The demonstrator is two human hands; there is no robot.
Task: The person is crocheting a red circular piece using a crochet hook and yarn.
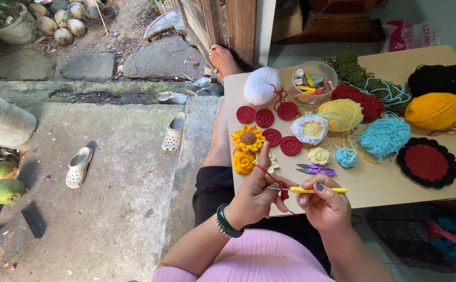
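Note:
My left hand (256, 196) pinches a strand of red yarn (263, 172) and a small red crocheted piece at the near edge of the wooden board (379, 183). Close beside it, my right hand (324, 204) grips a crochet hook with a yellow handle (319, 190), its metal tip pointing left into the red piece. Just beyond the hands lie purple thread snips (315, 169). Several red crocheted discs (272, 137) and a yellow sunflower (248, 138) lie further out.
Yarn balls in white (262, 85), yellow (436, 110), red, black and turquoise crowd the board, with a clear tub (315, 82) of small tools and a black-rimmed red round mat (427, 163). Left of the board are a concrete step, pale clogs (78, 167) and green coconuts.

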